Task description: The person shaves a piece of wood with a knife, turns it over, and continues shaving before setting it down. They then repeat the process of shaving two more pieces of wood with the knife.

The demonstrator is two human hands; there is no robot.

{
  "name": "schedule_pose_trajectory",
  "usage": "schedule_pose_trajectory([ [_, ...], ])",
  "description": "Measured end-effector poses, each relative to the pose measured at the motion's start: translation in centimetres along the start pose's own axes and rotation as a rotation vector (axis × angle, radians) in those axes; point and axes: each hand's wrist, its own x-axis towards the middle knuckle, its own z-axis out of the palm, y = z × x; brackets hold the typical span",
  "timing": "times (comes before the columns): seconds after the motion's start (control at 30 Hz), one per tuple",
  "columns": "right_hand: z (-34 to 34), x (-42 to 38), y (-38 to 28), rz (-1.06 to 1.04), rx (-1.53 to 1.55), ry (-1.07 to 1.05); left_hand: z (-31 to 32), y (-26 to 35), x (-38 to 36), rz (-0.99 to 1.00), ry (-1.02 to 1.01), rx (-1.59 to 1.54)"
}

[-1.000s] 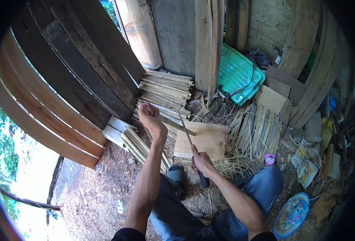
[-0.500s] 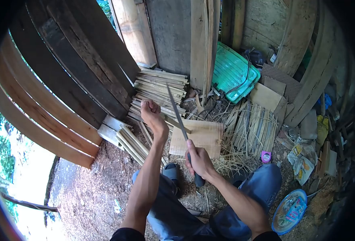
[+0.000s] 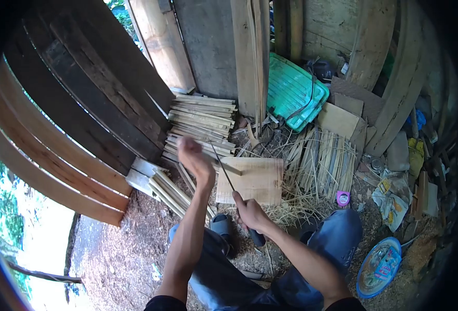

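My right hand [image 3: 252, 215] is wrapped round the dark handle of a long knife [image 3: 224, 173], whose narrow blade points forward and left. My left hand [image 3: 192, 159], blurred by motion, is closed on a split bamboo stick [image 3: 232, 169]. The far end of the stick shows over a flat wooden board [image 3: 262, 189] on the ground between my feet and the stacks. In this view the knife blade crosses the stick close to my left hand.
Stacked bamboo sticks [image 3: 200, 122] lie by the plank wall, and another bundle [image 3: 165, 191] sits nearer. Split strips [image 3: 333, 160] and shavings spread to the right. A green plastic crate [image 3: 293, 93], a pink tape measure [image 3: 343, 198] and a blue-rimmed basin [image 3: 366, 282] stand around.
The knife blade has come down and now looks shorter, its tip lower. My left hand has shifted slightly down and left with the stick. The whole view has moved a little.
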Motion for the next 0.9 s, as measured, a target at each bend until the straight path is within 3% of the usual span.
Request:
schedule_pose_trajectory([
  [0.03, -0.3, 0.0, -0.3, 0.202, 0.05, -0.085, 0.1, 0.4, 0.5, -0.09, 0.077, -0.229],
  [0.07, -0.5, 0.0, -0.7, 0.405, 0.105, -0.171, -0.3, 0.1, 0.9, -0.112, 0.042, -0.218],
  [0.13, -0.9, -0.1, -2.6, 0.399, 0.065, -0.163, -0.4, 0.2, 1.0, -0.102, 0.049, -0.171],
  [0.23, -0.3, -0.1, -1.5, 0.16, -0.196, -0.105, -0.3, 0.0, 0.5, -0.079, 0.032, -0.178],
  [0.4, -0.3, -0.3, -2.5, 0.384, -0.063, -0.163, -0.8, -0.2, 1.3, -0.039, 0.076, -0.171],
  [0.47, -0.4, -0.6, -3.0, 0.231, -0.063, -0.151, -0.9, -0.1, 0.9, -0.052, 0.062, -0.179],
  [0.5, 0.6, 0.4, 0.4, -0.023, -0.137, -0.034, -0.7, 0.1, 0.5, -0.033, 0.047, -0.159],
  [0.53, 0.3, 0.6, 0.9, -0.022, -0.136, -0.037, -0.7, 0.1, 0.3, -0.032, 0.048, -0.156],
  [0.6, -0.3, 1.0, 0.5, 0.441, 0.115, -0.176, -0.7, 0.2, 0.4, -0.031, 0.115, -0.144],
  [0.63, -0.5, 0.9, -0.3, 0.403, -0.029, -0.176, -1.2, -0.2, 0.9, -0.036, 0.111, -0.176],
  [0.73, -0.2, -0.1, -2.5, 0.384, 0.003, -0.197, -1.4, -0.3, 1.1, -0.02, 0.092, -0.185],
  [0.77, -0.1, -0.1, -1.6, 0.293, -0.043, -0.179, -1.2, -0.3, 0.9, -0.037, 0.102, -0.204],
  [0.9, 0.2, 0.7, 2.3, 0.38, -0.074, -0.126, -1.1, -0.1, 0.7, -0.014, 0.095, -0.17],
])
